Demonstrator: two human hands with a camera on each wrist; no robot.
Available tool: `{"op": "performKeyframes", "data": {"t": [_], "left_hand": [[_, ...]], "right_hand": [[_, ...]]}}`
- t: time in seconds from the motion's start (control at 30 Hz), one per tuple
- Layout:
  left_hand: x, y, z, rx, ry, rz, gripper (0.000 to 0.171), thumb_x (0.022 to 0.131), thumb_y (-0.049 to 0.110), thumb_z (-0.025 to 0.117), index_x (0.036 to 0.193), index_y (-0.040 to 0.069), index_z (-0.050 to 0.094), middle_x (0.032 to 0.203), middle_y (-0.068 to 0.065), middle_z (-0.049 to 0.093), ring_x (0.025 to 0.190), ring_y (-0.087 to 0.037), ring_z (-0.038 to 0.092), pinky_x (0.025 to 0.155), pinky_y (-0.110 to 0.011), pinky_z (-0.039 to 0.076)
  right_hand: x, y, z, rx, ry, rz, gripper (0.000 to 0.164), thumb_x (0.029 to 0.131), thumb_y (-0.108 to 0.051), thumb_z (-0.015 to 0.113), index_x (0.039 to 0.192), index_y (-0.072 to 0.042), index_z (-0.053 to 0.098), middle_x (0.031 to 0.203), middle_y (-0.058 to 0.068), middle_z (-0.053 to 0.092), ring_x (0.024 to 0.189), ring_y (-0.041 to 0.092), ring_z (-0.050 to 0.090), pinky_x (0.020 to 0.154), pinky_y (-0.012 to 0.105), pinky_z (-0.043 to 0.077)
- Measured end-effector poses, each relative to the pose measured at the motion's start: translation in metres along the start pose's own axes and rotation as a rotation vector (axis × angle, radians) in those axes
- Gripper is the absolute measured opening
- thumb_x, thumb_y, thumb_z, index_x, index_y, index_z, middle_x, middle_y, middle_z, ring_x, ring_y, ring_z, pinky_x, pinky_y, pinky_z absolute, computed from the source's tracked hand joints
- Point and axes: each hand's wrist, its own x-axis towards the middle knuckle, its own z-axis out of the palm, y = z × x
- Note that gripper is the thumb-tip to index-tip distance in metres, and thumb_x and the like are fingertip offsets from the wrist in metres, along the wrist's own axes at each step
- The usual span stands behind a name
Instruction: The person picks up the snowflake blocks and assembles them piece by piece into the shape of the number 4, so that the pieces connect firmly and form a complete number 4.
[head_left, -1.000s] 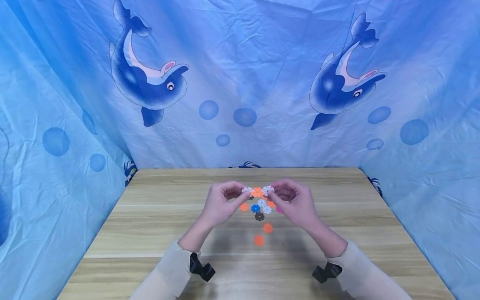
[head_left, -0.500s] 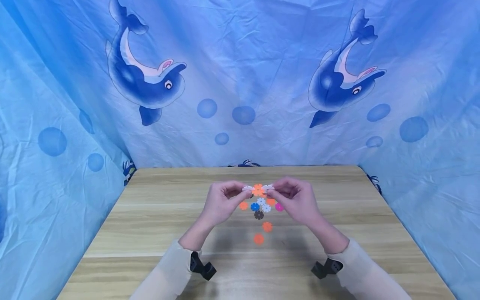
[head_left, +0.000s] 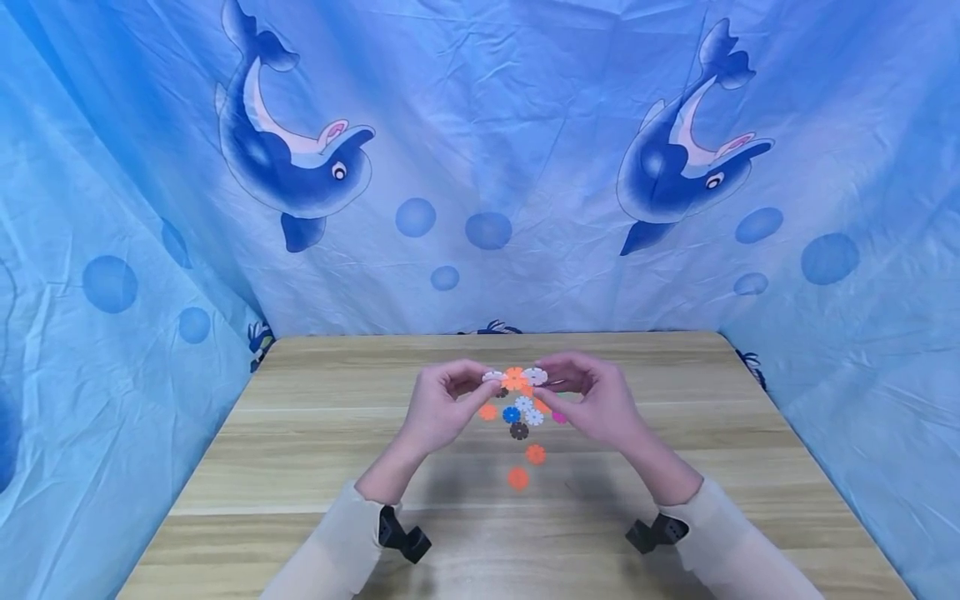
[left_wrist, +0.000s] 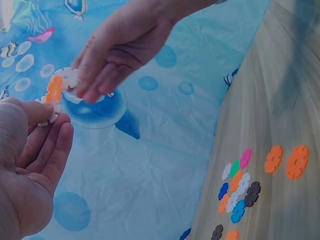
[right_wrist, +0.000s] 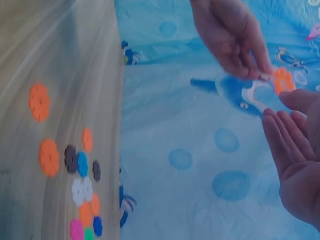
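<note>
Above the table, three flower-shaped interlocking discs form a row: a white disc [head_left: 492, 377] on the left, an orange disc [head_left: 514, 379] in the middle and another white disc [head_left: 535, 377] on the right. My left hand [head_left: 444, 408] pinches the left white disc between thumb and fingers. At the right end, my right hand [head_left: 596, 404] has its thumb dropped below the disc and its fingers loosely spread. Its fingertips lie right at that disc's edge, and the right wrist view shows a gap between thumb and fingers.
Below the hands lies a loose group of discs, among them a blue disc [head_left: 511, 414], a dark brown disc [head_left: 519, 431] and a pink disc [right_wrist: 76, 229]. Two orange discs [head_left: 518, 478] lie nearer me on the wooden table [head_left: 300, 467]. A blue dolphin-print curtain [head_left: 480, 167] surrounds the table.
The right thumb has come off the right white disc, which now shows whole, and the right hand has loosened. The left hand keeps its pinch; the joined discs tilted slightly.
</note>
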Motion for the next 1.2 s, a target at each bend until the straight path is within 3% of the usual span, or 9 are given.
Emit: {"op": "performKeyframes", "data": {"t": [0.13, 0.27, 0.33, 0.57, 0.8, 0.93, 1.2], "left_hand": [[0.0, 0.001, -0.004, 0.022, 0.026, -0.011, 0.01, 0.095, 0.008, 0.08, 0.104, 0.004, 0.081, 0.098, -0.016, 0.081, 0.088, -0.027, 0.08, 0.088, -0.033, 0.067], [0.0, 0.001, -0.007, 0.024, 0.032, 0.0, 0.009, 0.095, 0.007, 0.08, 0.103, 0.003, 0.08, 0.098, -0.016, 0.081, 0.089, -0.035, 0.08, 0.088, -0.031, 0.067], [-0.001, 0.002, -0.008, 0.021, 0.028, 0.001, 0.009, 0.095, 0.006, 0.08, 0.103, 0.003, 0.08, 0.098, -0.017, 0.081, 0.089, -0.033, 0.08, 0.088, -0.029, 0.067], [-0.001, 0.003, -0.008, 0.01, 0.025, -0.007, 0.009, 0.095, 0.005, 0.079, 0.103, 0.001, 0.08, 0.098, -0.019, 0.081, 0.089, -0.034, 0.08, 0.088, -0.028, 0.066], [0.0, 0.004, -0.009, 0.023, 0.029, -0.021, 0.01, 0.095, 0.007, 0.08, 0.104, 0.003, 0.08, 0.099, -0.017, 0.081, 0.087, -0.012, 0.078, 0.088, -0.027, 0.066], [0.0, 0.004, -0.009, 0.03, 0.026, -0.018, 0.01, 0.095, 0.008, 0.08, 0.104, 0.003, 0.08, 0.099, -0.017, 0.081, 0.087, -0.012, 0.078, 0.089, -0.027, 0.066], [0.0, 0.002, -0.008, 0.021, 0.023, -0.025, 0.01, 0.095, 0.007, 0.08, 0.104, 0.002, 0.08, 0.1, -0.017, 0.081, 0.088, -0.01, 0.078, 0.089, -0.027, 0.066]], "right_hand": [[0.001, 0.012, -0.008, -0.156, -0.004, 0.044, 0.026, 0.089, -0.002, 0.084, 0.114, -0.009, 0.078, 0.105, 0.007, 0.083, 0.091, 0.015, 0.08, 0.087, 0.029, 0.067], [0.003, 0.029, -0.013, -0.315, 0.016, 0.044, 0.019, 0.09, -0.004, 0.084, 0.107, -0.01, 0.08, 0.099, 0.004, 0.083, 0.085, 0.013, 0.078, 0.085, 0.034, 0.067], [0.003, 0.037, -0.014, -0.355, 0.004, 0.058, 0.018, 0.089, -0.004, 0.084, 0.105, -0.01, 0.08, 0.097, 0.004, 0.083, 0.084, 0.014, 0.077, 0.083, 0.038, 0.068], [-0.004, 0.063, -0.008, -0.395, -0.146, 0.189, 0.018, 0.09, -0.006, 0.083, 0.107, -0.011, 0.08, 0.103, 0.006, 0.081, 0.092, 0.018, 0.075, 0.085, 0.049, 0.067], [-0.014, 0.073, 0.004, -0.428, -0.357, 0.155, 0.014, 0.091, -0.01, 0.082, 0.105, -0.01, 0.08, 0.101, 0.003, 0.08, 0.089, 0.013, 0.073, 0.08, 0.033, 0.066], [-0.02, 0.077, 0.008, -0.435, -0.435, 0.185, 0.017, 0.09, -0.008, 0.082, 0.107, -0.008, 0.079, 0.102, 0.001, 0.079, 0.089, 0.009, 0.071, 0.08, 0.026, 0.064], [-0.031, 0.087, 0.018, -0.478, -0.55, 0.237, 0.017, 0.091, -0.015, 0.083, 0.108, -0.015, 0.08, 0.101, -0.008, 0.077, 0.094, 0.007, 0.07, 0.085, 0.026, 0.063]]}}
